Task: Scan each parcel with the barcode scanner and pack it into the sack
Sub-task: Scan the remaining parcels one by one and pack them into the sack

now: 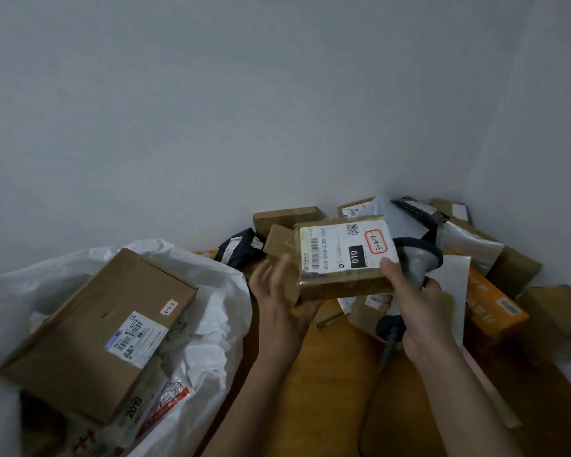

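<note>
A small taped brown parcel (343, 255) with a white label marked "010" is held up over the table. My right hand (416, 301) grips the handle of the grey barcode scanner (417, 258), which sits behind the parcel's right edge. That hand's thumb presses on the parcel's near right corner. My left hand (281, 301), blurred, has its fingers spread at the parcel's left side, its palm near the lower left corner. The white sack (218, 291) lies open at the left. A large cardboard box (96, 334) rests in its mouth.
A heap of parcels fills the back right corner against the wall: cardboard boxes (285, 219), a black poly bag (238, 249), a grey poly bag (472, 242) and an orange box (491, 301). The scanner's black cable (384, 354) runs down over the wooden table (327, 390).
</note>
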### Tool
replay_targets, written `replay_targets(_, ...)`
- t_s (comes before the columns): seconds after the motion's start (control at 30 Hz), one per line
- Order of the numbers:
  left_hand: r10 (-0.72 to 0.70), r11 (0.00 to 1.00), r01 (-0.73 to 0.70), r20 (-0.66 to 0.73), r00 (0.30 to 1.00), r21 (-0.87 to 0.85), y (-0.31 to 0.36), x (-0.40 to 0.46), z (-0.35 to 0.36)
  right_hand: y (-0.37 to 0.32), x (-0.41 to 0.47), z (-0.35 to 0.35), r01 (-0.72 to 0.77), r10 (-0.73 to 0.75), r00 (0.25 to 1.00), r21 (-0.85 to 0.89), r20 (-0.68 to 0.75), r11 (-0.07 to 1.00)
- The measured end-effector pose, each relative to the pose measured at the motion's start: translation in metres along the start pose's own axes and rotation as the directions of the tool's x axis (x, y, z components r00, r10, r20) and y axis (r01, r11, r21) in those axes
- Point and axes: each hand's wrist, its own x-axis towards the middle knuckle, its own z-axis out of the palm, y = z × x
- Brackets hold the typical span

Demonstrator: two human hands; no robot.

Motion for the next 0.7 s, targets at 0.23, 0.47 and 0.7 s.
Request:
replay_targets(0.23, -0.496, 0.239, 0.834, 0.676, 0.545, -0.497, 0.021, 0.008, -0.002, 0.007, -0.011, 0.005, 0.002, -0.002, 1.0, 0.015, 0.009, 1.0)
replay_targets(0.47, -0.44, -0.02, 0.752, 0.681, 0.585, -0.659, 0.044, 0.01, 0.006, 0.016, -0.019, 0.009, 0.094, -0.089, 0.994, -0.085, 0.063, 0.992)
replay_targets(0.7, -0.396, -0.018, 0.778, 0.719, 0.571, -0.627, 0.065, 0.012, 0.007, 0.018, -0.021, 0.013, 0.101, -0.093, 0.986, -0.054, 0.142, 0.993)
